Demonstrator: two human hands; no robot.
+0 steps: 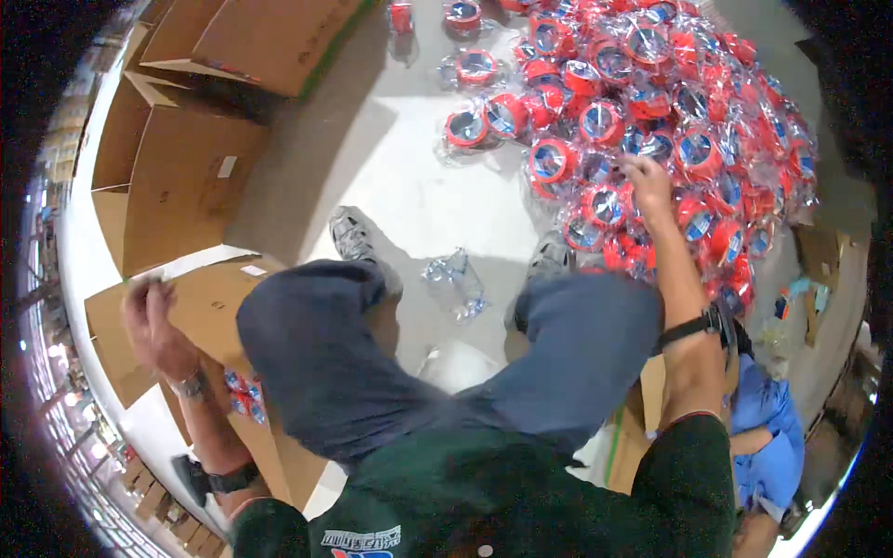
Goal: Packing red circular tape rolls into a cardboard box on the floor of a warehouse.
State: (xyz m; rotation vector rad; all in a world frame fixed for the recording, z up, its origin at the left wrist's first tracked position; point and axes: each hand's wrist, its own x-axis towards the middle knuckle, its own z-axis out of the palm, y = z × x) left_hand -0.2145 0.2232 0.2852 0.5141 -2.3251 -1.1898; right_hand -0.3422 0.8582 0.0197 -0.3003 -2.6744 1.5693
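A large heap of red ring-shaped rolls with blue and white centres (603,124), wrapped in clear plastic, lies on the floor ahead and to the right. Over the near part of that heap is my right hand (649,189), its fingers stretched leftward and a little apart. No roll shows in its grasp. My left hand (153,327) is raised out at the left, beside an open brown cardboard box (212,307). Its fingers are bent and loosely apart, slightly blurred, with nothing visible in them. Red and blue wrapped pieces (245,395) show in the box next to my left wrist.
Open cardboard boxes (191,177) stand along the left. A crumpled clear plastic bag (454,284) lies between my shoes (352,232). A person in blue clothing (767,428) is close on my right. Several loose wrapped rolls (476,65) lie at the heap's left edge.
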